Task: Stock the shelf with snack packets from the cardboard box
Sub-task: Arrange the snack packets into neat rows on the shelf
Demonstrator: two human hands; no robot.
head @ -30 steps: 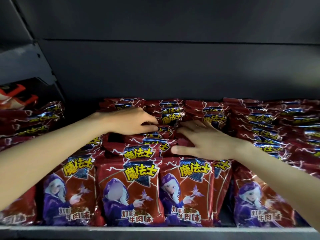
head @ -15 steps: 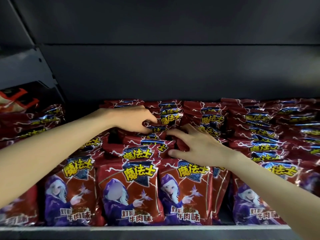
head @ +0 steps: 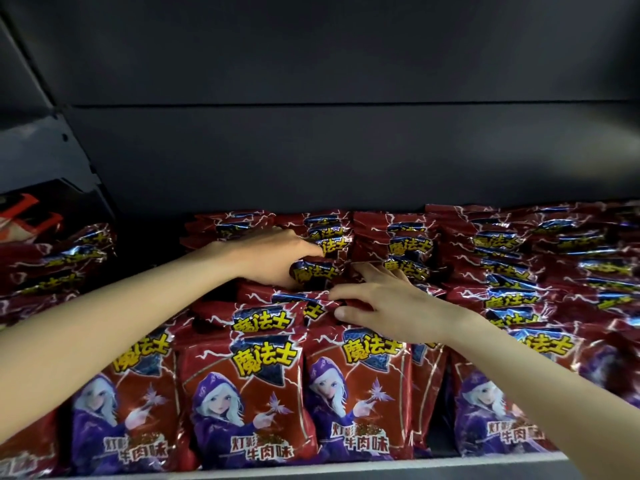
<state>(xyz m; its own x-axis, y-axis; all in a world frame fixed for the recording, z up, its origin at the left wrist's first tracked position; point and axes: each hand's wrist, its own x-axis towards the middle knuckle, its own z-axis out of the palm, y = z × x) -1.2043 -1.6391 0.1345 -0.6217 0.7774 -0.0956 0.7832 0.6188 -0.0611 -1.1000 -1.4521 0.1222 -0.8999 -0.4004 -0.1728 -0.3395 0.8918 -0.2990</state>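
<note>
Red snack packets [head: 263, 393] with a purple-hooded figure stand in rows on the dark shelf [head: 311, 468]. In the middle row, my left hand [head: 273, 252] reaches in from the left and curls over the top of one snack packet [head: 317, 273], thumb below it. Just to its right, my right hand [head: 391, 306] lies on the packets, thumb and index finger pinching the red top edge of another packet [head: 358, 302]. The cardboard box is not in view.
More rows of the same packets fill the right side [head: 512, 271] and a neighbouring section on the left [head: 52, 268]. A dark back panel [head: 329, 150] rises behind them, with a metal bracket [head: 69, 157] at the left.
My right hand has slid left and back, close to the left hand. My left hand's fingers have curled further round a packet top in the middle row.
</note>
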